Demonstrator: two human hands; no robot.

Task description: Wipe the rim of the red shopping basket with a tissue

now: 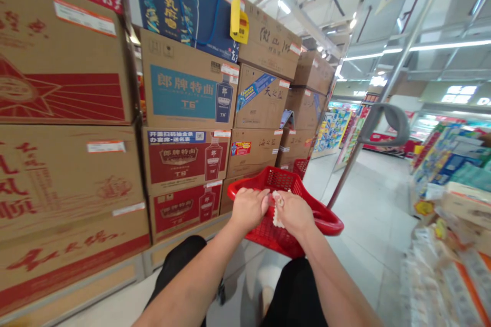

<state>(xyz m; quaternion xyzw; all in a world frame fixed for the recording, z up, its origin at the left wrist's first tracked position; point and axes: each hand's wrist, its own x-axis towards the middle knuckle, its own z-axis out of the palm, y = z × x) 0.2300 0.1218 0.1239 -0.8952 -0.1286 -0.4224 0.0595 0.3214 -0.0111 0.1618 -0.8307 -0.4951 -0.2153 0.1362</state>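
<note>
Two grips: your left hand [247, 210] closed on the red shopping basket [332, 222] at its near edge; your right hand [297, 213] clasping a cream scalloped strip [276, 218].
Basket: beyond your knees [192, 249], beside stacked liquor cartons [164, 148].

T6 up top, T8 right under, both 郎牌特曲
T6's on the blue-panel carton [187, 121], T8's on the maroon-panel carton [187, 183], which also has a 扫码抽金条 strip [172, 137]. Beside those, 天之蓝 on an upper carton [263, 110], 海之蓝 on the carton below it [261, 156].
</note>
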